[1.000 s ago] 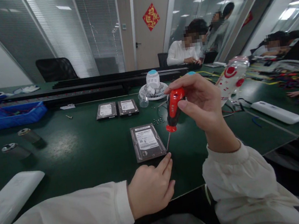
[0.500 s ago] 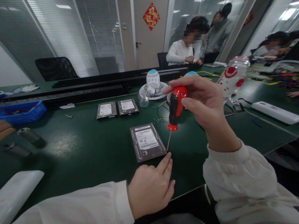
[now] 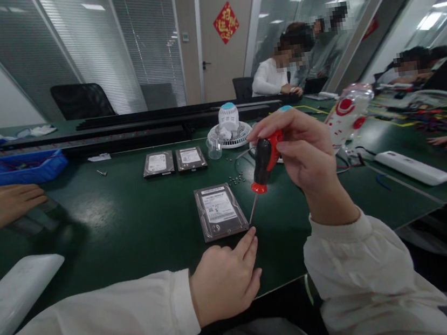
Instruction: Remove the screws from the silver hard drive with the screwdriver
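A silver hard drive (image 3: pixel 219 210) lies label up on the green table (image 3: pixel 132 222) in front of me. My right hand (image 3: pixel 305 152) grips a red and black screwdriver (image 3: pixel 264 163), tilted, with its tip at the drive's near right corner. My left hand (image 3: pixel 225 281) rests on the table just below that corner, its fingertips touching the drive's edge and holding nothing.
Two more hard drives (image 3: pixel 174 161) lie further back, with loose screws (image 3: pixel 236 178), a clear cup (image 3: pixel 213 148) and a small white fan (image 3: pixel 229 126). Another person's hand (image 3: pixel 2 205) reaches in at left over metal cylinders. White boxes (image 3: pixel 13 299) (image 3: pixel 413 167) lie at both sides. Other people sit behind.
Another person's hand has come in from the left over the metal cylinders. My right hand has turned the screwdriver handle; its tip stays at the drive's corner.
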